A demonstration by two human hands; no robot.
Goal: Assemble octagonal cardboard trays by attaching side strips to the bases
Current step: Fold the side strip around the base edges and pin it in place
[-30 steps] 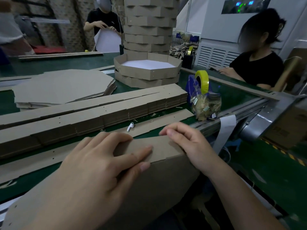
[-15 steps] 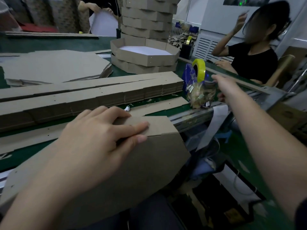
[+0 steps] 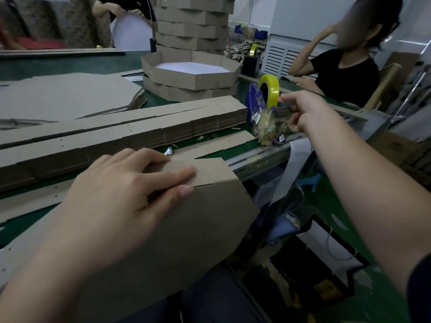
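A worker's view over a green table (image 3: 93, 64). The left hand (image 3: 121, 194) lies flat, fingers straight, pressing a folded cardboard strip (image 3: 210, 169) down onto a cardboard base (image 3: 186, 229). The base juts out over the near edge of the table towards the worker's lap.

A second ago the right hand (image 3: 303, 108) was pressing the same strip. It has now left it and reached to the right edge of the table. There its thumb and curled fingers close on the top of a clear plastic bag (image 3: 268, 127), just beside a yellow tape roll (image 3: 270, 89).

The bag's small contents are too blurred to name. They are probably fasteners, so the fixing step seems about to begin. Only one hand now keeps the strip lined up.
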